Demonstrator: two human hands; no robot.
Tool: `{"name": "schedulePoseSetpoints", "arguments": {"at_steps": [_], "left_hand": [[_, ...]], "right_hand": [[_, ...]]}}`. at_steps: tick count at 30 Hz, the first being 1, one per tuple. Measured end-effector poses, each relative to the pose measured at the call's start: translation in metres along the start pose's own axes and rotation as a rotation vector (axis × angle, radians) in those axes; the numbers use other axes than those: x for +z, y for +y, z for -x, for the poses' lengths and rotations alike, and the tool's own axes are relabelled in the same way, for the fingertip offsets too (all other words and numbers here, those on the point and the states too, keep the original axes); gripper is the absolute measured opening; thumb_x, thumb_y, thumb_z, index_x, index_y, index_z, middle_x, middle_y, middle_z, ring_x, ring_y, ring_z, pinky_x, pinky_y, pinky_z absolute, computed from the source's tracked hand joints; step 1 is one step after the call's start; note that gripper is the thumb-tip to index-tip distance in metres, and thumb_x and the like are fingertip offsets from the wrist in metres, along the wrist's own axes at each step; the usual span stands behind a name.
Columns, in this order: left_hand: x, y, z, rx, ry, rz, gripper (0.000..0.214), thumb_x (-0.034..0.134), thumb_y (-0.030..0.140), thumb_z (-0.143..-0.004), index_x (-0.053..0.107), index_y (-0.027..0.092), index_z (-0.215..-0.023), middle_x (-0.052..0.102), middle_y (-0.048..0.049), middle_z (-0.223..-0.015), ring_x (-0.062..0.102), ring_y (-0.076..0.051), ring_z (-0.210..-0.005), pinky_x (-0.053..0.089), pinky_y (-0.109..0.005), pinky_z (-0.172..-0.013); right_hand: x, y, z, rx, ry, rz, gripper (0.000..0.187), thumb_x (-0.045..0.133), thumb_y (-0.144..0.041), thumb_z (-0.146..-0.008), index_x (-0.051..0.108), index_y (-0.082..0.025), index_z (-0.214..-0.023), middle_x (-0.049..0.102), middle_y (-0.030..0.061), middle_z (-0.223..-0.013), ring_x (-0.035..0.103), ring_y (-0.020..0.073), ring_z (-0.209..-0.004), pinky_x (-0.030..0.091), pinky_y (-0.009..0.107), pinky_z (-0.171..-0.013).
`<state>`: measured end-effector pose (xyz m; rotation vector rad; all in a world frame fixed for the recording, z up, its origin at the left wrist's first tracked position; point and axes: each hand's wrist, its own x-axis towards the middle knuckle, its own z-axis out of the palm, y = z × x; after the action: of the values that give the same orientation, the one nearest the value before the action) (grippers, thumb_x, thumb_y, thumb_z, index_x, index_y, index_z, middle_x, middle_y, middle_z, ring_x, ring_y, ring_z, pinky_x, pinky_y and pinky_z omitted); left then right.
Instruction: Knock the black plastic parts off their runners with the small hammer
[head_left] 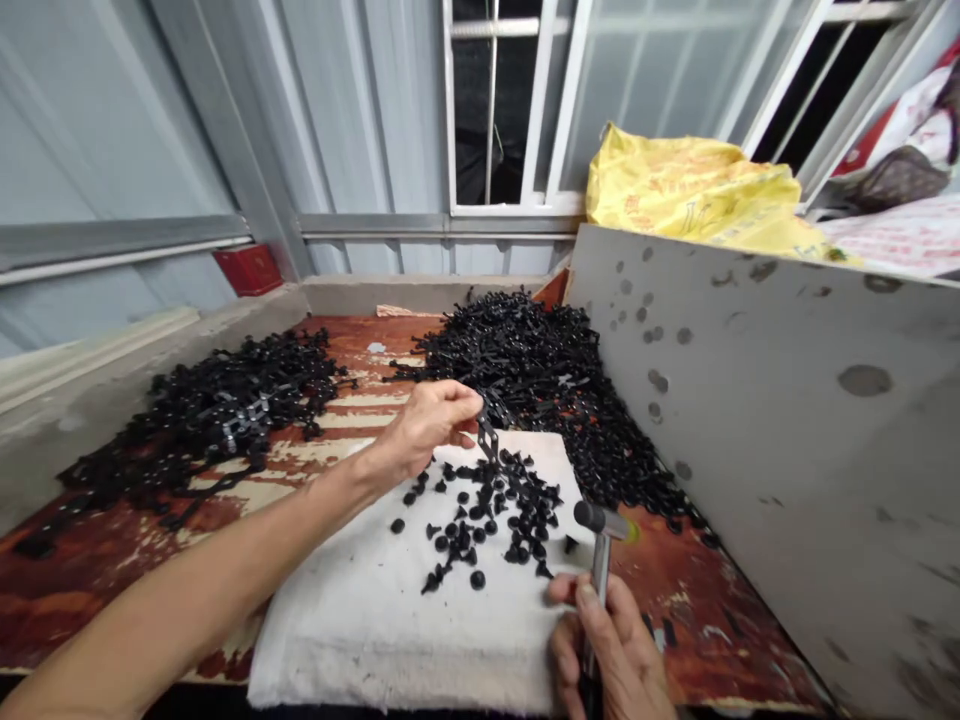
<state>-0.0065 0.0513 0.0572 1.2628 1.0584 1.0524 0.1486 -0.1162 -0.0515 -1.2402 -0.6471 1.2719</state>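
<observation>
While the left hand (431,420) pinches a black slotted strip (488,440) between thumb and fingers above a folded white cloth (375,630), the right hand (609,650) is closed around the shaft of a small hammer (600,570); loose black studs (480,530) lie scattered on the cloth; heaps of black parts (510,350) sit beyond it on the worn rust-red bench (90,570), beside a grey metal panel (750,450).
</observation>
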Motion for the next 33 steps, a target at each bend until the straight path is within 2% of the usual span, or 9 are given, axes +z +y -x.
{"name": "schedulePoseSetpoints", "arguments": {"at_steps": [4, 8, 11, 16, 21, 27, 33], "left_hand": [[0.031, -0.025, 0.035, -0.048, -0.151, -0.055, 0.014, 0.071, 0.024, -0.069, 0.062, 0.013, -0.068, 0.058, 0.0009, -0.063, 0.055, -0.009, -0.055, 0.050, -0.021, -0.049], [0.046, -0.034, 0.049, -0.105, -0.194, -0.066, 0.021, 0.073, 0.030, -0.068, 0.062, 0.013, -0.072, 0.060, 0.0007, -0.064, 0.056, -0.010, -0.056, 0.049, -0.022, -0.053], [0.048, -0.037, 0.052, -0.137, -0.214, -0.035, 0.029, 0.076, 0.037, -0.066, 0.060, 0.014, -0.074, 0.060, 0.0006, -0.066, 0.056, -0.010, -0.059, 0.050, -0.024, -0.057], [0.051, -0.051, 0.062, -0.241, -0.275, -0.034, 0.045, 0.075, 0.048, -0.069, 0.056, 0.017, -0.094, 0.062, -0.0002, -0.073, 0.058, -0.013, -0.067, 0.047, -0.025, -0.060], [0.055, -0.060, 0.076, -0.294, -0.379, 0.084, 0.056, 0.077, 0.052, -0.066, 0.047, 0.018, -0.100, 0.060, 0.0013, -0.076, 0.057, -0.010, -0.062, 0.045, -0.023, -0.057], [0.054, -0.055, 0.078, -0.334, -0.392, -0.029, 0.046, 0.069, 0.056, -0.070, 0.053, 0.014, -0.081, 0.065, -0.0081, -0.087, 0.060, -0.012, -0.065, 0.046, -0.022, -0.050], [0.059, -0.046, 0.077, -0.341, -0.329, -0.164, 0.031, 0.067, 0.043, -0.072, 0.053, 0.016, -0.071, 0.066, -0.0054, -0.077, 0.057, -0.010, -0.056, 0.041, -0.018, -0.043]], "right_hand": [[0.000, -0.005, 0.004, -0.048, -0.015, -0.003, 0.046, 0.056, -0.065, -0.084, 0.049, -0.020, -0.091, 0.053, -0.0083, -0.046, 0.034, 0.0022, -0.032, 0.025, 0.013, -0.036], [-0.001, -0.003, 0.000, -0.033, -0.010, -0.042, 0.047, 0.070, -0.059, -0.076, 0.045, -0.022, -0.087, 0.058, -0.0086, -0.054, 0.036, 0.0022, -0.034, 0.028, 0.011, -0.032], [-0.002, -0.001, -0.004, -0.013, -0.028, -0.098, 0.055, 0.077, -0.061, -0.066, 0.040, -0.024, -0.083, 0.060, -0.0083, -0.060, 0.037, 0.0034, -0.034, 0.030, 0.013, -0.027], [0.000, 0.001, -0.006, -0.021, -0.040, -0.139, 0.053, 0.073, -0.062, -0.070, 0.039, -0.025, -0.083, 0.051, -0.0123, -0.049, 0.031, 0.0025, -0.032, 0.030, 0.011, -0.027], [0.000, 0.002, -0.004, -0.040, -0.043, -0.148, 0.052, 0.072, -0.062, -0.072, 0.038, -0.025, -0.084, 0.050, -0.0130, -0.045, 0.032, 0.0025, -0.030, 0.030, 0.011, -0.028], [-0.002, 0.002, -0.004, -0.065, -0.053, -0.139, 0.049, 0.071, -0.059, -0.074, 0.037, -0.025, -0.084, 0.051, -0.0133, -0.046, 0.033, 0.0034, -0.031, 0.030, 0.011, -0.028], [-0.002, -0.001, -0.003, -0.066, -0.077, -0.087, 0.047, 0.071, -0.058, -0.075, 0.040, -0.024, -0.082, 0.049, -0.0135, -0.043, 0.032, 0.0025, -0.028, 0.029, 0.011, -0.027]]}}
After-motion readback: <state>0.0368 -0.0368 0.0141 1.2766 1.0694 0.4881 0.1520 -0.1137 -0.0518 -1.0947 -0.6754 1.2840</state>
